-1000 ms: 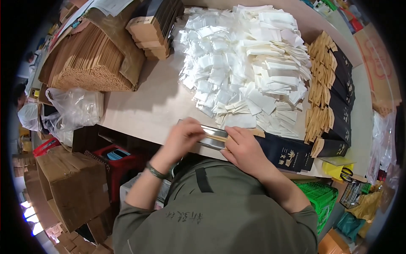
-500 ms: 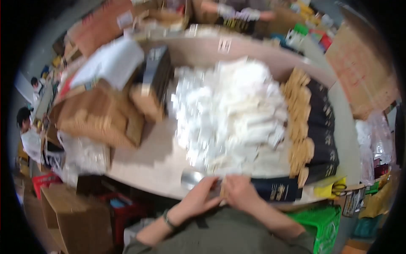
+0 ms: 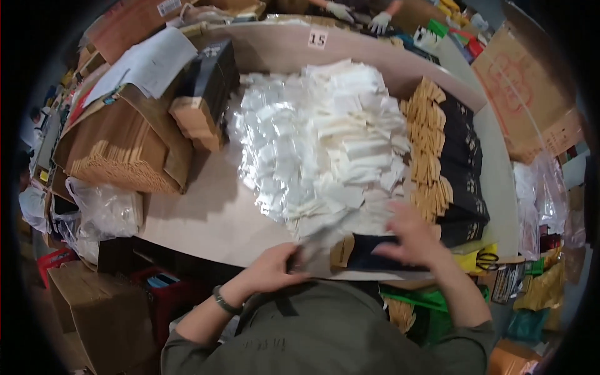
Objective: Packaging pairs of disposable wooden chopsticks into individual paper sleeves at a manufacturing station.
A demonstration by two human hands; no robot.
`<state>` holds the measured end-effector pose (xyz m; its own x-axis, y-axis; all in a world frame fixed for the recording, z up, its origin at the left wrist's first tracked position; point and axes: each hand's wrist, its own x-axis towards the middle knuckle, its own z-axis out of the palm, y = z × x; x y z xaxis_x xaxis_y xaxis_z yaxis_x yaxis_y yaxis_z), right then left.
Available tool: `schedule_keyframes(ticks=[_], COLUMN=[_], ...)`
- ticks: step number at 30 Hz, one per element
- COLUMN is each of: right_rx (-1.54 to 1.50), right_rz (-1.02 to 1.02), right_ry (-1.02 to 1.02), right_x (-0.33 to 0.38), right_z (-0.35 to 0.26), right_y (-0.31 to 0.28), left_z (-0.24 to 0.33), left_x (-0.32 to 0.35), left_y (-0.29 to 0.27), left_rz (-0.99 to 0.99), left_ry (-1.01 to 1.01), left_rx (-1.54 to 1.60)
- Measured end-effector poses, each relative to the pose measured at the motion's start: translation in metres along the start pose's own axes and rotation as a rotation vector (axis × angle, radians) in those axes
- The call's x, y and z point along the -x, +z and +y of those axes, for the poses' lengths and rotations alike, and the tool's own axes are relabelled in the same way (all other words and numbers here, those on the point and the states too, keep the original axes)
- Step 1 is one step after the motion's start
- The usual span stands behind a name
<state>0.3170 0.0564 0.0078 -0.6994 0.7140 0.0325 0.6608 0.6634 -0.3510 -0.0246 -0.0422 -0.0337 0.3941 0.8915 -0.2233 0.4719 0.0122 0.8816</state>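
Observation:
My left hand [image 3: 275,269], a band around its wrist, is at the table's front edge. Its fingers close on a thin greyish packet [image 3: 325,237], too blurred to identify further. To the right, my right hand [image 3: 412,237] hovers with fingers apart and nothing visible in them, slightly smeared by motion. Below it lies a dark navy paper sleeve [image 3: 367,254] with a brown end. Beyond both hands spreads a heap of white packets [image 3: 359,125], with shiny clear-wrapped packets [image 3: 272,137] on its left side.
Dark sleeves [image 3: 461,175] with brown ends [image 3: 428,150] line the right side. At left stand a carton of brown card pieces [image 3: 115,156], a dark stack [image 3: 209,81] and plastic bags [image 3: 109,209]. Scissors [image 3: 486,257] lie at right. Another person's gloved hands [image 3: 380,23] show beyond the partition.
My hands were close together at the table edge; now they are apart. The right has moved right and away from me, while the left holds the greyish packet. The view has shifted.

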Motion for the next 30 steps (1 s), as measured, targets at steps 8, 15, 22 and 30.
schedule_keyframes(ticks=[8, 15, 22, 30], right_rx=[-0.011, -0.178, -0.365, -0.100], right_rz=[0.068, 0.022, 0.070, 0.291], right_ry=[-0.034, 0.395, 0.299, 0.389], right_x=[-0.019, -0.023, -0.048, -0.034], right_z=[-0.075, -0.089, -0.113, 0.030], right_y=[0.066, 0.092, 0.118, 0.063], left_z=[0.010, -0.029, -0.017, -0.011], left_x=[-0.007, 0.020, 0.025, -0.042], left_y=[0.017, 0.018, -0.003, -0.057], left_rz=[-0.102, 0.397, 0.093, 0.428], left_ry=[-0.125, -0.066, -0.007, 0.123], left_rx=[0.078, -0.434, -0.584, -0.653])
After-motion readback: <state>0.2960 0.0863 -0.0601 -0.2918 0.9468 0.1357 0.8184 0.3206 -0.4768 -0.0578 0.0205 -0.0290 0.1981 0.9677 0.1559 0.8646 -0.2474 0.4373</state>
